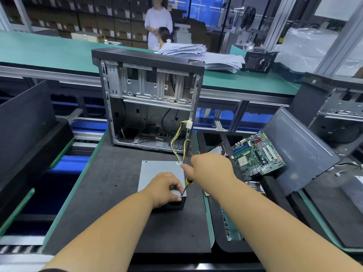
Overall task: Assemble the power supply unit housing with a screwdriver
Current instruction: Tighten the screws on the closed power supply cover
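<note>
A grey metal power supply box (157,173) sat on a black foam mat (110,203), near of an open steel computer case (151,99). Right of it lay a green circuit board (257,154) in a black tray (222,246).

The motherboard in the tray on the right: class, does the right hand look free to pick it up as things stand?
Probably not yet. The right hand grips the screwdriver, its tip at the power supply unit. The motherboard itself lies uncovered.

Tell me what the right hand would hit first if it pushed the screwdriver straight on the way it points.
Probably the near right corner of the power supply unit: the screwdriver in the right hand already has its tip there, beside the left hand.
</note>
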Tool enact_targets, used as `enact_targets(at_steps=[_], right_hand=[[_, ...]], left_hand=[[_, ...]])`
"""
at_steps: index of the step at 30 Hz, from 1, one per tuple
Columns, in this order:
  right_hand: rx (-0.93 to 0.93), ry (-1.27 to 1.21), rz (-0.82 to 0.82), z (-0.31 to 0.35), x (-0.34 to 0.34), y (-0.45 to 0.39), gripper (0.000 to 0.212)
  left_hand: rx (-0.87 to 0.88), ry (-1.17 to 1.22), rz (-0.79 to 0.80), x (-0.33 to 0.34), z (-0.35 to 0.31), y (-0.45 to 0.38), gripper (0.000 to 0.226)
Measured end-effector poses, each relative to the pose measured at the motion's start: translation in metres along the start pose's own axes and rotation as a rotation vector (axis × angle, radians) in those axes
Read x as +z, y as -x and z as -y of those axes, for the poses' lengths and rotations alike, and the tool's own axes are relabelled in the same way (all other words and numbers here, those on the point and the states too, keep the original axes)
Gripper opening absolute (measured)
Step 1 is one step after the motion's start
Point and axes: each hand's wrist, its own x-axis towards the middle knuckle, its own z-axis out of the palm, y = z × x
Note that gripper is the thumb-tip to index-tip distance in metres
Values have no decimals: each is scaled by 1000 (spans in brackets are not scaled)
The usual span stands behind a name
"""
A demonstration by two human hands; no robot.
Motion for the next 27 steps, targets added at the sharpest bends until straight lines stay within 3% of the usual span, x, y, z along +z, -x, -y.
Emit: enact_targets(at_steps=[3,6,7,13,17,21,25,27], right_hand=[[15,-36,-21,3,3,2,50],[-75,-239,1,2,0,3,21],[-118,-264,9,1,-1,3,20],[-62,-108,-27,0,6,5,32],[-54,-223,-33,1,5,6,17],[-99,-245,-41,1,2,5,23],[-40,-109,-45,2,5,6,32],[-32,-176,-57,4,4,6,25]], left_hand=[[-3,-5,0,0,-1,0,31],[-3,1,-4,0,-1,-1,31],[-2,0,-4,0,-1,0,31],[-2,-2,9,-1,0,0,34],[-5,7,2,-1,0,-1,29],[-11,-3,1,0,1,-1,31],[-9,-2,2,1,1,-1,32],[-5,12,-1,0,1,-1,32]])
